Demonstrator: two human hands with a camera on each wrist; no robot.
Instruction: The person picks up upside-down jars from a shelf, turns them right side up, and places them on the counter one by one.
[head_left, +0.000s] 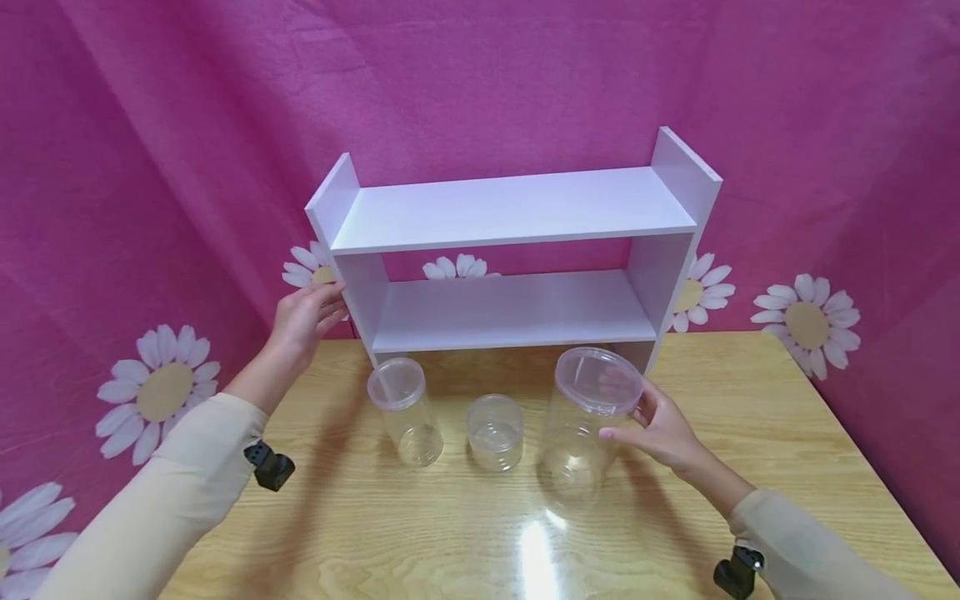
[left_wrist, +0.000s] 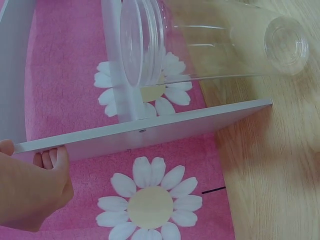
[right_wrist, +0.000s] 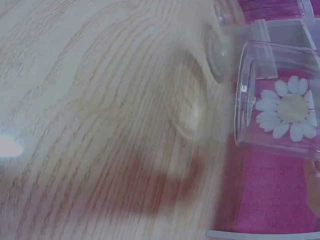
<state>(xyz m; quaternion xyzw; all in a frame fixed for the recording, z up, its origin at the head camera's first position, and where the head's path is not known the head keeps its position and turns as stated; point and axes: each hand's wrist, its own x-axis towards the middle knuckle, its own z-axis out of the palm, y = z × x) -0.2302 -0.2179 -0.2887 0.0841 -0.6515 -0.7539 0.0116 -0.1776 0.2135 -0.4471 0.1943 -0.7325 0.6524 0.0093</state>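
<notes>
My left hand (head_left: 303, 321) pinches the left side panel of a white two-tier shelf (head_left: 517, 208), thumb on one face and fingers on the other in the left wrist view. A large clear lidded jar (head_left: 577, 450) is in my right hand (head_left: 663, 425), gripped from its right side just below the lid. In the right wrist view the base of this jar (right_wrist: 245, 100) appears raised off the table. A medium clear jar (head_left: 411, 417) and a short clear jar (head_left: 495, 437) stand upright on the table before the shelf.
The wooden table (head_left: 360, 533) runs under everything, its right edge slanting away. Behind the shelf hangs a pink cloth (head_left: 495, 83) printed with white daisies. A small black camera (head_left: 268, 465) sits on the left sleeve, another camera (head_left: 738, 572) on the right.
</notes>
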